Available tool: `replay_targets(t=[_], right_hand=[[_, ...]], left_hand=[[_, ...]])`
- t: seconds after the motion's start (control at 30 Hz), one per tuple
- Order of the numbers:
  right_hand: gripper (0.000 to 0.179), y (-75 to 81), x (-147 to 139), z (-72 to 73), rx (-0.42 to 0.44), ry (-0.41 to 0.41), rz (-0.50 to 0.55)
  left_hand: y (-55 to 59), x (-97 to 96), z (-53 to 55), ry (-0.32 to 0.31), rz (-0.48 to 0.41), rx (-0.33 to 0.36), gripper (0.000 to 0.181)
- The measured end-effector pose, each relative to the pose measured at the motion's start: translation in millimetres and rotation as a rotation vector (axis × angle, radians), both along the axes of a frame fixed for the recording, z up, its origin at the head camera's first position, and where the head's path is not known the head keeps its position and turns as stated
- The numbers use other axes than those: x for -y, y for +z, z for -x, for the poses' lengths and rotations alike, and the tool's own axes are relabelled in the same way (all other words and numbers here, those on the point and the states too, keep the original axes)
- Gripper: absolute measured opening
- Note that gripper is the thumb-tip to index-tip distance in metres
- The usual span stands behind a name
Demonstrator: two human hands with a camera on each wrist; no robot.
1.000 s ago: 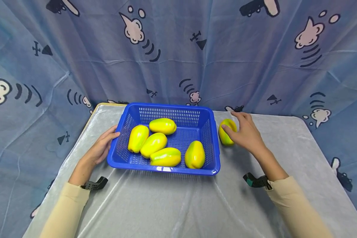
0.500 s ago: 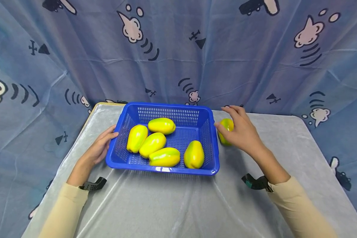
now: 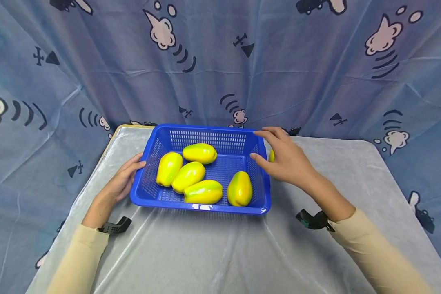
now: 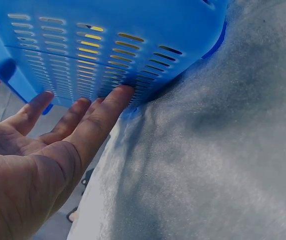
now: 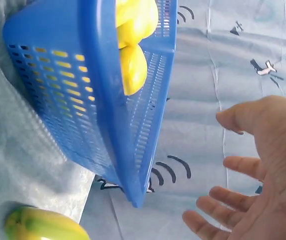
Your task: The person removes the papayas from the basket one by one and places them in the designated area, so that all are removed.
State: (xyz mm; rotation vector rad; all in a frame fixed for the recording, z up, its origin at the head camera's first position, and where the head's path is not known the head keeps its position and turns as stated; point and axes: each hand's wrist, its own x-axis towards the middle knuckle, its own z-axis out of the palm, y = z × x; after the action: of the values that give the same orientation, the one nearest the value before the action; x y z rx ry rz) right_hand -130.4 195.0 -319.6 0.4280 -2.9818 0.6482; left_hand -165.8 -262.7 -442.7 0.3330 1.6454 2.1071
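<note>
A blue plastic basket [image 3: 220,209] with slotted walls stands on the table, holding several glossy yellow-green fruits [image 3: 199,153] that look like papayas. My left hand [image 3: 122,179] holds its left side, thumb at the rim; in the left wrist view the fingers [image 4: 103,112] touch the slotted outer wall. Above the right rim hovers my right hand [image 3: 284,157], fingers spread and nothing in its grasp. Another such fruit [image 5: 45,225] lies on the table just right of the basket; in the head view my right hand hides most of it.
Light grey cloth [image 3: 191,253] covers the table. Behind it hangs a blue patterned curtain [image 3: 213,53], close to the basket's far side. The curtain also runs down along both sides of the table.
My right hand has moved left, from over the fruit on the table to above the basket's right rim. That fruit stays on the table. My left hand keeps its place on the basket.
</note>
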Motion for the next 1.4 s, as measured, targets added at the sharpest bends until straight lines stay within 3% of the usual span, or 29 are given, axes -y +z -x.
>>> replay_targets(t=[0.33,0.67,1.1,1.4], right_hand=[[0.068,1.2,23.4,3.7,0.080,0.178,-0.015],[0.063,2.3,44.2,8.1,0.186,0.371,-0.050],[0.055,-1.6,71.7,16.0,0.252,0.524,-0.089],[0.059,-3.0,88.5,19.4,0.317,0.575,-0.148]], left_hand=[[0.8,0.7,-1.2,-0.011,-0.019,0.002,0.035],[3.8,1.0,0.9,-0.005,0.016,0.003,0.043],[1.7,0.4,0.2,0.001,-0.002,0.001,0.046],[2.6,-0.9,-0.8,-0.011,-0.011,0.002,0.042]])
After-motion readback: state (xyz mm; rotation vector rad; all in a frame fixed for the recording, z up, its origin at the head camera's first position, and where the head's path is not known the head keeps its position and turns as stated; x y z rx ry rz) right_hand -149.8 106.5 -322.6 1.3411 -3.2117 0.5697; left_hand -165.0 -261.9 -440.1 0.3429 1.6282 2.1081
